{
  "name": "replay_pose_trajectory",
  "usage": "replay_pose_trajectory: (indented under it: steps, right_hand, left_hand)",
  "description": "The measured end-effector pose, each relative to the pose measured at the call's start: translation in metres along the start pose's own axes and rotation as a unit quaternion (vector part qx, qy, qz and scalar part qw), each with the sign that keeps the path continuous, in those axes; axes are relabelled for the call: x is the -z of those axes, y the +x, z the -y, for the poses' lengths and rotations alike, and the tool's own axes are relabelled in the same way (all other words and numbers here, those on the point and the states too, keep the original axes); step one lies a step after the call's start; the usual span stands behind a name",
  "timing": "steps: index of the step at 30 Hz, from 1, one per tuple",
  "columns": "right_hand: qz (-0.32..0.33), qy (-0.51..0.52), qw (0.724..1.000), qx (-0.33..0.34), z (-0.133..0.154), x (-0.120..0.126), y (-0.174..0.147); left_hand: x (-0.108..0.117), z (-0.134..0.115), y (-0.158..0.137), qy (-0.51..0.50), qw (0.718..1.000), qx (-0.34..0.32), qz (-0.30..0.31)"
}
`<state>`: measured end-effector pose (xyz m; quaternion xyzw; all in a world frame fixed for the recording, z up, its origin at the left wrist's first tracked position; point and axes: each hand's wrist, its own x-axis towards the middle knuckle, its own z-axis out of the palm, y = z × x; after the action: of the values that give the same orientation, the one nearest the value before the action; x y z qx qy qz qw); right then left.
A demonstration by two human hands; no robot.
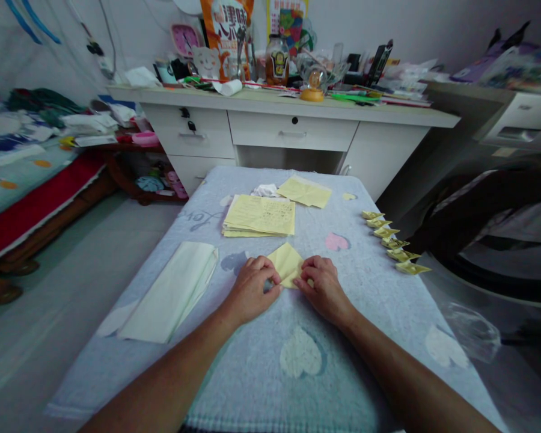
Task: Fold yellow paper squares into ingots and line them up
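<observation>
Between my hands lies a small yellow sheet of folded paper (287, 263), its top corner pointing away from me and a crease showing across it. My left hand (256, 282) pinches its left corner between thumb and fingers. At the right corner my right hand (322, 281) has its thumb and fingertips closed on the paper. Just beyond is a stack of yellow paper (259, 214) with writing on the top sheet. Farther back rest more yellow sheets (305, 190) and a crumpled white tissue (265, 190). Several folded yellow paper boats (394, 243) stand in a row at the right edge.
A folded white cloth or paper bundle (171, 291) lies left on the blue heart-patterned cover (234, 373). Behind stands a white desk (293, 129) crowded with a jar (277, 63) and other items. A washing machine (514, 180) is at right, a bed (31, 198) at left.
</observation>
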<state>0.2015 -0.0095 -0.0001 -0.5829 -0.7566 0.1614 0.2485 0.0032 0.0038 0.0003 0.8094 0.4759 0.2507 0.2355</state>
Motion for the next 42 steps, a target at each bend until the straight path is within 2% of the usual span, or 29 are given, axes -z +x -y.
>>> replay_pose_trajectory:
  steps: [16, 42]
  right_hand:
    - [-0.019, -0.043, 0.998, -0.042, -0.0029, -0.0078, 0.0026]
    - [-0.021, -0.068, 0.997, -0.043, -0.0018, -0.0078, 0.0042]
  left_hand:
    - [-0.0081, -0.0008, 0.0011, 0.045, 0.998, 0.017, -0.03]
    - [-0.004, -0.0001, 0.001, 0.044, 0.999, 0.01, -0.003]
